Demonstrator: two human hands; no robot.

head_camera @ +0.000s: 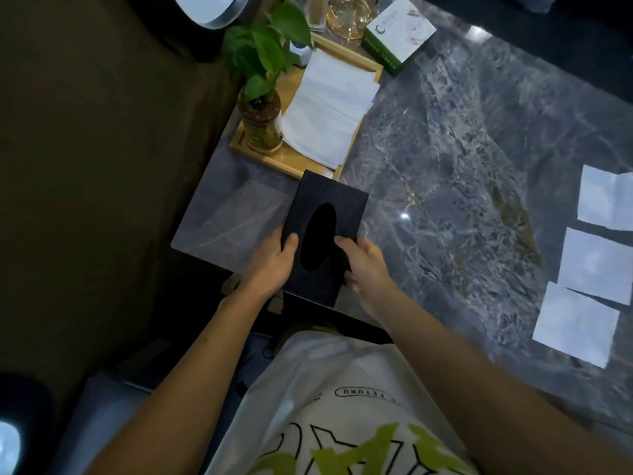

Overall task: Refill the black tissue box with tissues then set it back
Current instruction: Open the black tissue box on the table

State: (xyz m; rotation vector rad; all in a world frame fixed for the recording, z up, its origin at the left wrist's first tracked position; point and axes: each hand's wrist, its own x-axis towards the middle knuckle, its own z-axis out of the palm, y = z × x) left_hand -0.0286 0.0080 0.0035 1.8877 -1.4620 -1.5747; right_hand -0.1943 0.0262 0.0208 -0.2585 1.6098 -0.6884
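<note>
1. Black tissue box (342, 200) at the near left corner of the grey marble tabletop (462, 149), long axis pointing away from the body, near end past the tabletop's edge, far end just in front of a corner of the wooden tray (291, 164).
2. Oval opening on the box's top, facing up, dark inside.
3. Left grip (270, 265) clamped on the box's left long edge: thumb on top beside the opening, the other fingers hidden under the side.
4. Right grip (366, 269) clamped on the right long edge: thumb on top at the opening's rim, the other fingers curled round the side below.
5. Impossible to tell whether the box is resting on the tabletop or lifted just off it.
6. In the tray, beyond the box: a stack of white tissues (329, 108), lying flat and slightly fanned, just beside a leafy green plant (263, 53) in a glass vase (260, 128) at the tray's left end.
7. Past the tray, near the far edge: a green-and-white carton (399, 42) and some glassware (346, 18), partly cut off by the frame.
8. Well apart, on the tabletop's right side: three white sheets (597, 265) in a row, each flat on the marble.
9. At the bottom, a white T-shirt (342, 389) with yellow-green print.
</note>
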